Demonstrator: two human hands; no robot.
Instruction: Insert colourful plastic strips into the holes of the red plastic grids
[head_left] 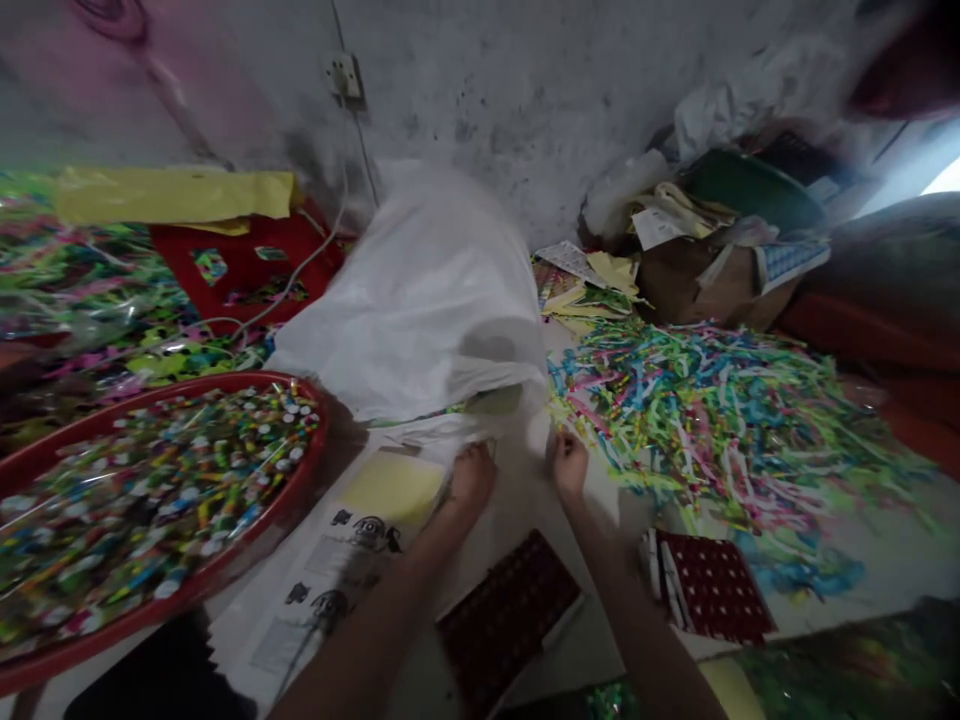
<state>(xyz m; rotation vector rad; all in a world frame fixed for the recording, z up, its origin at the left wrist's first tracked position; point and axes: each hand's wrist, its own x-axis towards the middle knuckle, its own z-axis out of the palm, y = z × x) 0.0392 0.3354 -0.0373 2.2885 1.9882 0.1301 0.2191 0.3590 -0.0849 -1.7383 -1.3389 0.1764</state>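
Observation:
A large white bag (427, 270) of thin, sheet-like material stands puffed up in front of me, its lower edge blurred and lifted toward me. My left hand (472, 474) is closed at the left side of that loose edge, fingers pinched together on it. On the other side, my right hand (568, 462) is curled closed by the bag's right edge; the fine contact is blurred. Left of my left forearm lie printed clear packets (330, 570) with a yellow card (394, 485) at their top.
A red tub (319, 430) full of small colourful pieces stands at left. Colourful stringy plastic pieces (697, 410) are heaped at right, before a cardboard box (675, 280). Behind are a red crate (240, 270), a yellow sheet (172, 195) and a wall socket (343, 76) with a cable.

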